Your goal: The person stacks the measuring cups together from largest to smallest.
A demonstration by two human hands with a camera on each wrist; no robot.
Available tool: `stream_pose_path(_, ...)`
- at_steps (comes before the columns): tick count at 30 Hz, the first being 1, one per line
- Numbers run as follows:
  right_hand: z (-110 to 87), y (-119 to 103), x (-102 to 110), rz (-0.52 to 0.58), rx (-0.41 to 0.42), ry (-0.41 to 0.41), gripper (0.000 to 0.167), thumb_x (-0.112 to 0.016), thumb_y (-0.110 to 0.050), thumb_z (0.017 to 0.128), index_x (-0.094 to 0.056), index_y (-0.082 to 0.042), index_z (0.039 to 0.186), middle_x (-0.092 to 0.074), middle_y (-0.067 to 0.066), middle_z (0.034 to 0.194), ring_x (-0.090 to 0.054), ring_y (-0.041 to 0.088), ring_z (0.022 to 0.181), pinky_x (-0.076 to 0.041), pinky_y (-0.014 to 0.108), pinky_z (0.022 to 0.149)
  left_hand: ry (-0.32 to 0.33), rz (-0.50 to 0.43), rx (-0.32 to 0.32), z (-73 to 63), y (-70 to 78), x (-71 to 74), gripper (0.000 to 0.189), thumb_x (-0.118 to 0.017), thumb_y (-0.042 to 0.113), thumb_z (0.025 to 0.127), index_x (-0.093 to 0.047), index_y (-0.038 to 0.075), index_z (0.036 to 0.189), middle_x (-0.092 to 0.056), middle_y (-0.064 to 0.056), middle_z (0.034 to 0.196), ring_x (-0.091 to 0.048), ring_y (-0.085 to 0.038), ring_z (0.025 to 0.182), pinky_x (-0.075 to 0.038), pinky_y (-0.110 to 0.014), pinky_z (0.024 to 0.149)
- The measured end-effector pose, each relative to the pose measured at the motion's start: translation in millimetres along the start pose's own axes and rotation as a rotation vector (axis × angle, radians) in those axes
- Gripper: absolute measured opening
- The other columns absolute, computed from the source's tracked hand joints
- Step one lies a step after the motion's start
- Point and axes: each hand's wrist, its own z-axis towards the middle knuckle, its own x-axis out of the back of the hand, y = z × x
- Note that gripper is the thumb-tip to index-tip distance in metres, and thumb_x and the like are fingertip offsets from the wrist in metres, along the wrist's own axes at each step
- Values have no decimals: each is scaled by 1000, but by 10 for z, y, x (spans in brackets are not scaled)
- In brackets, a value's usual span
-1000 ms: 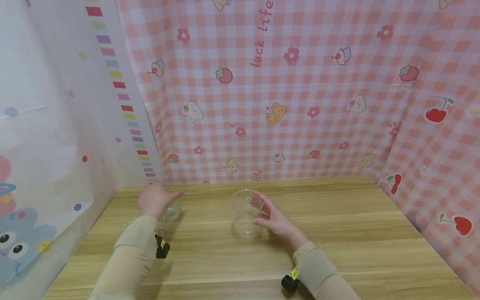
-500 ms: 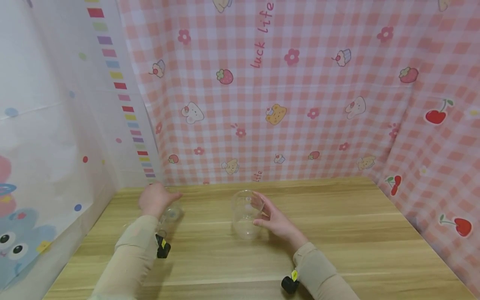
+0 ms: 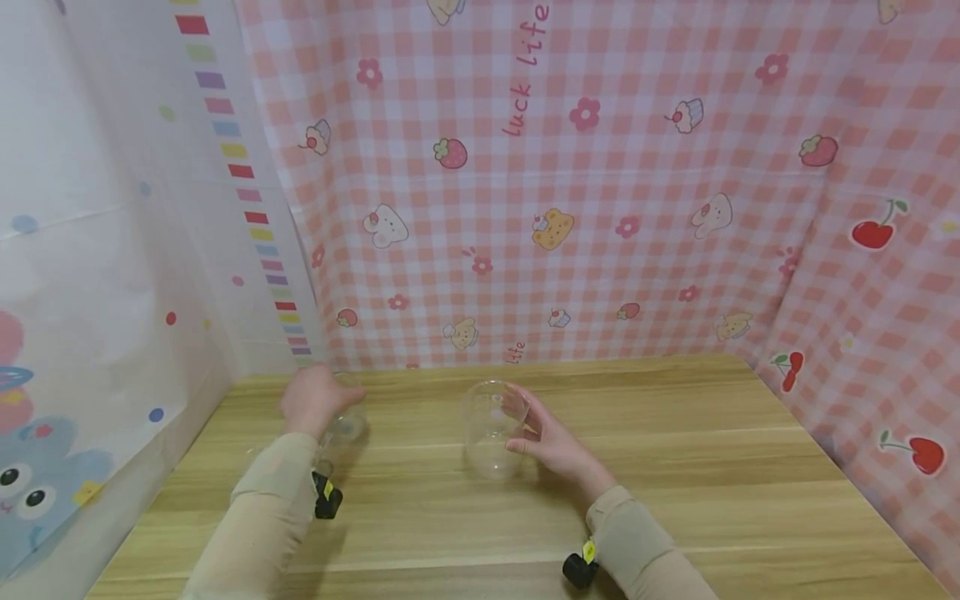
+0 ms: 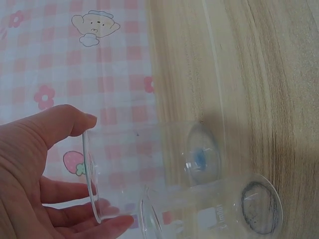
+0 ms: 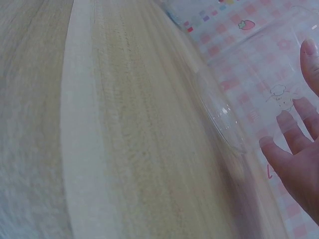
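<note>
Your left hand (image 4: pixel 30 169) pinches a clear cup (image 4: pixel 134 149), a printed cup (image 4: pixel 207 218) beside its fingers. Your right hand (image 3: pixel 553 442) spreads round a big cup (image 3: pixel 491 454).

Long, pale beige sleeves (image 3: pixel 247 537) end in wide, slightly greyer cuffs (image 3: pixel 630 527); beside each cuff sits a small, rounded black camera (image 3: pixel 579 572) with a bright yellow tag (image 3: pixel 589 551)
</note>
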Motion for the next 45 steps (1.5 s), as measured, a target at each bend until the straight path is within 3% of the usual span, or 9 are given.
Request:
stream_pose_path(9, 6, 20, -3, -3, 13, 4, 84, -63, 14, 88, -19, -5, 156, -26, 31, 155, -27, 44, 142, -27, 59, 112, 18, -11, -31, -41, 38, -29, 36, -79, 39, 76, -61, 9, 72, -63, -9, 77, -58, -26, 70, -48, -38, 54)
stream_pose_path(18, 3, 11, -6, -4, 16, 3, 83, -61, 15, 88, -18, -4, 156, -26, 31, 155, -27, 44, 142, -26, 60, 112, 53, 9, -85, -36, 25, -58, 36, -79, 39, 73, -63, 7, 79, -65, -14, 88, -60, -30, 76, -48, -41, 53)
stream_pose_path(22, 0, 6, -7, -3, 7, 2, 83, -61, 15, 88, -18, -5, 156, -25, 29, 156, -26, 43, 143, -26, 59, 112, 59, 14, -114, -40, 8, -67, 38, -78, 38, 73, -63, 5, 86, -65, -16, 91, -60, -31, 78, -49, -43, 54)
stream_pose_path(30, 5, 16, -1, 2, 13, -1, 82, -61, 14, 89, -17, -4, 156, -25, 30, 155, -25, 44, 143, -26, 60, 112, 66, 31, -171, -67, -2, -68, 58, -74, 36, 73, -61, -1, 116, -63, -25, 112, -61, -39, 96, -53, -49, 64)
stream_pose_path(38, 4, 19, -3, 2, 13, -2, 83, -62, 14, 89, -18, -5, 156, -26, 29, 155, -26, 43, 143, -27, 60, 112, 68, 6, -205, -106, 9, -37, 62, -74, 34, 74, -60, -2, 121, -65, -25, 112, -63, -40, 94, -54, -49, 63)
stream_pose_path(45, 6, 23, -1, 4, 6, 4, 84, -62, 14, 88, -18, -5, 156, -25, 30, 155, -26, 44, 143, -27, 58, 112, 65, -8, -240, -141, 47, -8, 69, -78, 34, 75, -56, -4, 128, -63, -28, 117, -62, -44, 99, -54, -55, 71)
